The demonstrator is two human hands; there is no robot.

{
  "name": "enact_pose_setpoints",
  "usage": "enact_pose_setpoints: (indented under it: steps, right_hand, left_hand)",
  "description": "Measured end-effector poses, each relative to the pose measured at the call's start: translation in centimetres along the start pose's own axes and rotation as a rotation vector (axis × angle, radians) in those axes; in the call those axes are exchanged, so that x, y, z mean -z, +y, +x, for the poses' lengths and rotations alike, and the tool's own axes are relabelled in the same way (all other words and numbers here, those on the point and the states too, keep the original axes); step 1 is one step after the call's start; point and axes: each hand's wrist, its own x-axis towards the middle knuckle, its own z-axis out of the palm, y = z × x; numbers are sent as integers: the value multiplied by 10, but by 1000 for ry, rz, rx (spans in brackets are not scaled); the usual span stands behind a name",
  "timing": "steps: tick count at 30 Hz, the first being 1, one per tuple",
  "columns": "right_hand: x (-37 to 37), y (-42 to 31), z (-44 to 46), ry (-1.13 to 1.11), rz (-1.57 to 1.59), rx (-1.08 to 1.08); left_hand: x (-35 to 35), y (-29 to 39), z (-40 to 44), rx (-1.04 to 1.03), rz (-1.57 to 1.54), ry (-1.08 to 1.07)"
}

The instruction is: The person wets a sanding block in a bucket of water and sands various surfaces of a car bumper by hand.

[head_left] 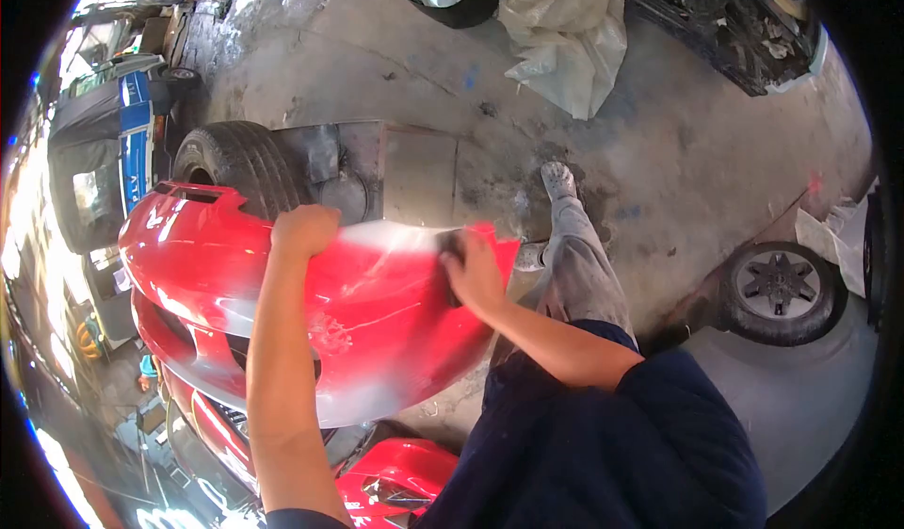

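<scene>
Saw a blue-and-black vehicle (99,147) at far left, then a red bumper (377,317) beneath both hands, overlapping a black tyre (254,166) in view. Curled the left hand (306,230) closed over the bumper's upper edge. Farther right, bent the right hand (477,273) around a dark pad (450,248) — set against the bumper. Spotted a spoked wheel (778,284) at far right.

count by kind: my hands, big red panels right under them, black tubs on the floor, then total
Hands: 2 (left hand, right hand)
Big red panels under them: 1 (red panel)
Black tubs: 1 (black tub)
Total: 4
</scene>
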Motion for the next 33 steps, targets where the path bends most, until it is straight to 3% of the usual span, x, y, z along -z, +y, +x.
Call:
enact_pose_setpoints:
  steps: [3, 4, 5, 7, 9, 10, 11, 13, 16, 19, 20, 24, 27, 28, 33]
  right_hand:
    - [-16, -13, 3, 161, -119, 226]
    - [-2, -55, 0, -4, -119, 321]
    - [-15, -69, -3, -44, -141, 483]
    - [-20, -90, -17, -146, -154, 574]
    - [-19, -89, -19, -194, -146, 594]
    - [-8, -85, -10, -179, -204, 503]
    - [-17, -59, 7, -17, -157, 446]
    - [-12, -62, 18, 101, -196, 406]
    - [-14, -86, -21, -119, -137, 557]
    - [-25, -51, 23, 66, -162, 486]
    - [-16, -55, 32, 25, -139, 315]
    - [-6, -89, -15, -222, -266, 579]
    - [-11, -67, 42, -125, -296, 478]
    - [-21, -44, 70, -2, -308, 475]
    - [32, -18, 90, 12, -149, 386]
  left_hand:
    - [-3, 4, 6, 18, 23, -1]
    - [-1, 3, 8, -6, 40, -11]
    - [-3, 2, 5, -25, 56, -27]
    - [-3, 1, 4, 63, -12, -26]
    - [-6, 0, 5, 80, -47, -19]
    - [-8, -1, 5, 57, -46, -12]
    - [-10, -1, 4, 33, -46, -5]
    - [-2, 3, -1, 82, -87, -7]
    - [0, 3, 2, 56, -32, -18]
    - [-4, 7, -4, 53, -7, -42]
    - [0, 7, -3, 66, -18, -35]
    - [-4, 2, 10, 43, -22, -31]
    - [-11, -4, 8, 63, -33, -26]
    - [-9, -1, 6, 86, -61, -3]
    - [-6, 3, -3, 110, -152, 61]
